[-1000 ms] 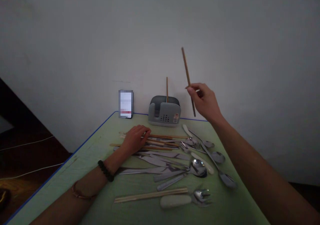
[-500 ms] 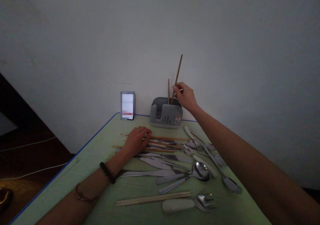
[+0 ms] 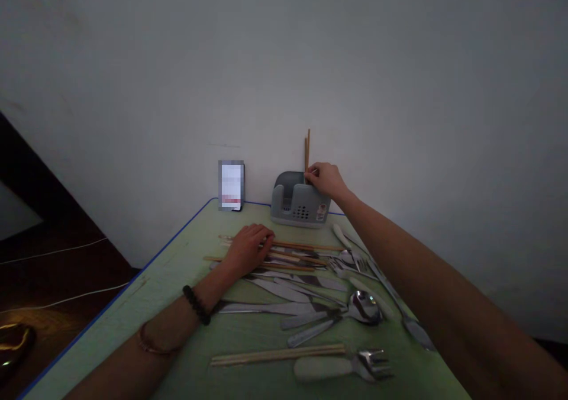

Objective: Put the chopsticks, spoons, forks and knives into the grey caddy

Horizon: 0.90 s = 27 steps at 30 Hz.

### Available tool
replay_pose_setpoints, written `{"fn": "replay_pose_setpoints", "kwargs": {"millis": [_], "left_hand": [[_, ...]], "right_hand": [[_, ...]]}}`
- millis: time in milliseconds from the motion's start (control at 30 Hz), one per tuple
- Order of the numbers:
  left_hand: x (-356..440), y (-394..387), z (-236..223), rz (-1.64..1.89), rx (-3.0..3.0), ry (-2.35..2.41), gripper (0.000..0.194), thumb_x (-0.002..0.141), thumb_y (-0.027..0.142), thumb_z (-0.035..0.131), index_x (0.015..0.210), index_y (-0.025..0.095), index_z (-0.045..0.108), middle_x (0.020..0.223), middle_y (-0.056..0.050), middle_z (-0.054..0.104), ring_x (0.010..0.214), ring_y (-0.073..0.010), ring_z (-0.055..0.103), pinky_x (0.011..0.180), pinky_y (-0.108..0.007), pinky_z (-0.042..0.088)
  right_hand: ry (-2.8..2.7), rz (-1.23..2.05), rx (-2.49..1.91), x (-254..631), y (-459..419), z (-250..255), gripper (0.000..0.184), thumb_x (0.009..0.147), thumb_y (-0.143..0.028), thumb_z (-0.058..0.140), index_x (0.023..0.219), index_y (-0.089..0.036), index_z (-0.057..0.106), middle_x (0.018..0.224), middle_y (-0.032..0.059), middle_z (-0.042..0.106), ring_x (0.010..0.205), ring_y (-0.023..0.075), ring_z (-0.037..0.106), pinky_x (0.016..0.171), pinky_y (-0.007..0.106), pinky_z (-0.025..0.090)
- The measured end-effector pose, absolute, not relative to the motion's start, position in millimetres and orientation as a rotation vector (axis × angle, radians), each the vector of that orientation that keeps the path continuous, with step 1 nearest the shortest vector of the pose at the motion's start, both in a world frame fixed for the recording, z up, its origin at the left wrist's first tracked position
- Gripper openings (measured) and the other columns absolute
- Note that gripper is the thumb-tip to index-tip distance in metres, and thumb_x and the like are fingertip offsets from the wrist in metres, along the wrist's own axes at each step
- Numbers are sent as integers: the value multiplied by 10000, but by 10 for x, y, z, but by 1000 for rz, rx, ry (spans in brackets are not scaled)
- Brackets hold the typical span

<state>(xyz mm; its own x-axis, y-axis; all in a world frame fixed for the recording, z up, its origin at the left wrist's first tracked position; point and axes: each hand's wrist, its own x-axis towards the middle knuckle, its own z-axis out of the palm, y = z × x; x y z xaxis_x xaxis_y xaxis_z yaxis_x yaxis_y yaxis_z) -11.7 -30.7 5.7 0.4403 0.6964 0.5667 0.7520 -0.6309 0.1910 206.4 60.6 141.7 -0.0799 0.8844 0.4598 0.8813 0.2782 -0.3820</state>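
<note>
Chopsticks [image 3: 307, 151], two brown ones, stand up in the gray holder [image 3: 310, 195] at the back of the green desk [image 3: 177, 261], as I see from the head camera. My right hand [image 3: 328, 180] has its fingers pinched there; I cannot tell if they hold one or both. My left hand [image 3: 249, 247] lies over other wooden sticks [image 3: 290, 267], and I cannot tell if those fingers grip any. One white-handled fork [image 3: 323, 368] lies near the front.
</note>
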Motion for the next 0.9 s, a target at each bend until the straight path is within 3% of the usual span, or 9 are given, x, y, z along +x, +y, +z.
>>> {"fn": "replay_pose_setpoints", "kwargs": {"millis": [333, 500, 567, 767, 900], "left_hand": [[-124, -309, 48, -937, -2586, -1318, 177, 900, 220, 445, 873, 181, 615, 867, -51, 666, 832, -199, 573, 764, -339, 429], [-135, -296, 31, -929, -2603, -1314, 158, 882, 196, 455, 899, 179, 611, 896, -55, 666, 861, -203, 577, 786, -344, 434], [-138, -294, 25, -936, -2598, -1321, 157, 875, 183, 455, 911, 177, 608, 900, -57, 664, 866, -206, 578, 787, -349, 436], [-158, -278, 3, -908, -2572, -1346, 137, 865, 191, 466, 900, 180, 598, 889, -62, 644, 854, -207, 569, 778, -352, 435], [-181, -265, -2, -847, -2601, -1354, 140, 867, 211, 475, 922, 183, 600, 919, -61, 635, 880, -211, 559, 784, -356, 429]], "right_hand": [[-1849, 37, -1540, 2105, 550, 1352, 237, 804, -169, 569, 1023, -106, 634, 878, 96, 700, 834, 189, 637, 798, 324, 478], [-1800, -133, -1214, 2080, 122, 1227, 273, 776, -117, 539, 1045, -122, 587, 1085, 131, 583, 914, 187, 584, 839, 341, 474], [-1825, -136, -1093, 2070, -141, 1081, 268, 791, -116, 511, 1047, -154, 577, 1067, 111, 558, 943, 189, 562, 815, 331, 484], [-2087, 126, -1227, 2118, -547, 568, 155, 829, -143, 506, 939, -163, 613, 977, 88, 585, 943, 187, 559, 878, 340, 453], [-2355, 265, -1423, 2128, -525, 407, 219, 830, -186, 549, 1026, -122, 623, 1060, 118, 595, 1024, 209, 545, 951, 336, 400]]}}
